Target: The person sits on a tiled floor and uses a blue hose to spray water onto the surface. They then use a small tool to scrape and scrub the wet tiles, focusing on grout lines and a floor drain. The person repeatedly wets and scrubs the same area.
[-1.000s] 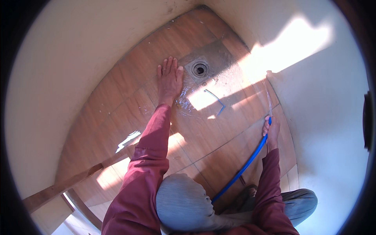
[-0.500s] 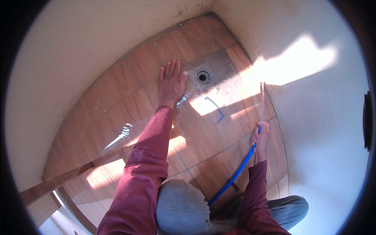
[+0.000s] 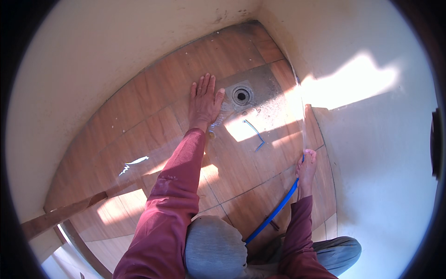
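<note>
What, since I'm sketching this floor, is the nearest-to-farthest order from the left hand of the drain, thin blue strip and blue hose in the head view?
From the left hand:
1. Drain: close on its right.
2. Thin blue strip: below the drain in the picture.
3. Blue hose: lower right, held by the right hand.

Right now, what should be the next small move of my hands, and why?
I would perhaps swing the flexible blue hose slightly left with the right hand: its clear water stream runs toward the pale wall, while the round grey floor drain lies left of it, beside the flat left hand.
</note>
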